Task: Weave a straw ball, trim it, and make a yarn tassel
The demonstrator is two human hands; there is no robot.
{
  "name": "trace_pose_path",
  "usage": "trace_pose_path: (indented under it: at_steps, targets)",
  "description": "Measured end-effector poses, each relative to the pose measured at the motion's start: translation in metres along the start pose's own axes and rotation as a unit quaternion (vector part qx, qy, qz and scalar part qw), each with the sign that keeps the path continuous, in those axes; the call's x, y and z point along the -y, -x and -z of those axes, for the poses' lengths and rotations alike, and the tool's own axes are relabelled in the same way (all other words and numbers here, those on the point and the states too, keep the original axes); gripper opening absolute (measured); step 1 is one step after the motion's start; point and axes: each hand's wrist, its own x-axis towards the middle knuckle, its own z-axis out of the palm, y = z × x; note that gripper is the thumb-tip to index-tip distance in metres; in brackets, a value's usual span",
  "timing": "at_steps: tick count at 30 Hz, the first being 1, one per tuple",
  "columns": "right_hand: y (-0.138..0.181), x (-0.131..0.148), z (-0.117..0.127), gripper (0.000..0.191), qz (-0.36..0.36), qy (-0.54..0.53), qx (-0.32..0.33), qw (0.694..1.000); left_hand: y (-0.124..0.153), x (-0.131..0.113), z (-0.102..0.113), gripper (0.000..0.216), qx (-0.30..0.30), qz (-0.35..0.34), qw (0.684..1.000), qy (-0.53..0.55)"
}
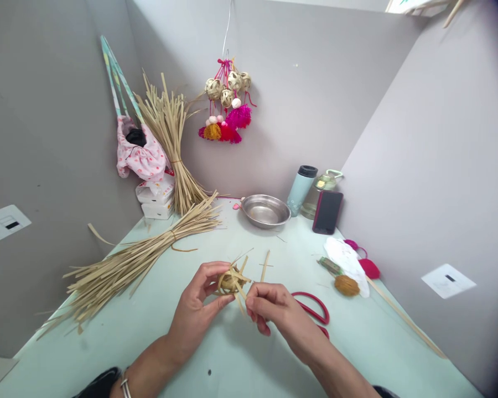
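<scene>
Between the fingers and thumb of my left hand (197, 301) is a small woven straw ball (228, 282), with several loose strip ends sticking out on its right side. My right hand (276, 309) is closed in a pinch at one of these straw strips (241, 292), close beside the ball. Both hands are held above the pale green table. Partly behind my right hand lie red-handled scissors (321, 307); their blades are hidden. A single straw strip (265, 265) lies on the table just beyond my right hand.
Straw bundles lie at the left (149, 251) and stand against the back wall (172, 138). A metal bowl (266, 213), blue tumbler (302, 190), green bottle (315, 196) and phone (327, 213) stand behind. Yarn (347, 286) lies right. Woven balls (227, 88) with tassels hang above.
</scene>
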Motion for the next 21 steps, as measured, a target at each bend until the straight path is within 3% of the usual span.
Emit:
trace_pose_path:
  at_steps: [6, 17, 21]
  targets:
    - [0.0004, -0.0011, 0.0043, 0.013, -0.02, 0.0, 0.026, 0.999, 0.0016, 0.002, 0.0015, 0.032, 0.02, -0.039, 0.998, -0.038]
    - [-0.0002, -0.0021, 0.0063, 0.011, -0.031, -0.012, 0.032, 0.999, 0.0016, -0.0015, -0.0007, 0.034, 0.006, 0.002, 1.0, -0.026]
    - [-0.0004, -0.002, 0.0041, 0.014, -0.033, -0.015, 0.028, 0.999, 0.0006, 0.0008, 0.0001, 0.033, 0.003, -0.017, 0.999, -0.034]
